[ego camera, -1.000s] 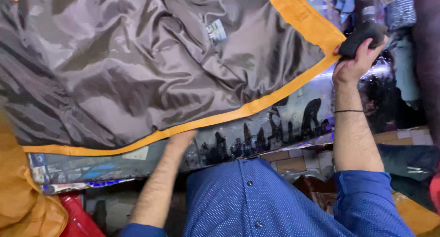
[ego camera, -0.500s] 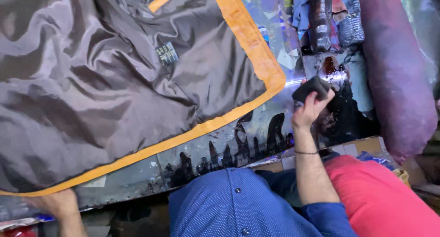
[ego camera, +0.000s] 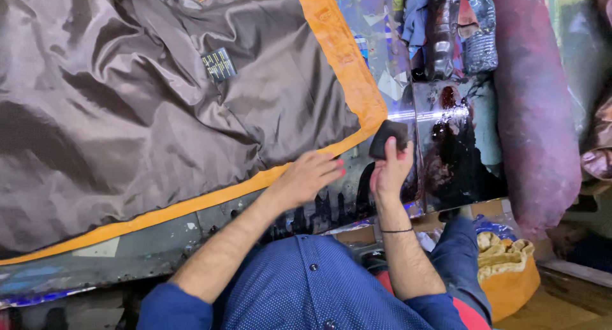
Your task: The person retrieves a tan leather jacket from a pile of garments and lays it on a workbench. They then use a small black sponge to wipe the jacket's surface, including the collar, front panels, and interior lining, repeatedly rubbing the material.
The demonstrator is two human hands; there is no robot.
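Paint-stained worktable (ego camera: 159, 247) carries a brown lined garment (ego camera: 146, 107). Left hand (ego camera: 310, 177) presses flat, open, on its orange hem (ego camera: 344, 56); right hand (ego camera: 390, 170) grips a black block (ego camera: 387, 139) at 3 o'clock.

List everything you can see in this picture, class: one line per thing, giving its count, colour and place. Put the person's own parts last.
Lining fabric: one, shiny grey-brown, spread over the worktable, upper left.
Fabric border: one, orange, along the lining's right and lower edges.
Label: one, dark, sewn on the lining.
Worktable: one, grey, paint-stained, under the fabric.
Dark block: one, black, in the right hand by the fabric's corner.
Plastic bottle: one, clear, top right.
Roll: one, reddish-purple, right side.
Orange cloth bundle: one, lower right.
Shirt: one, blue dotted, bottom centre.
Wrist band: one, thin black, right wrist.
Left hand: flat on the orange border.
Right hand: gripping the dark block.
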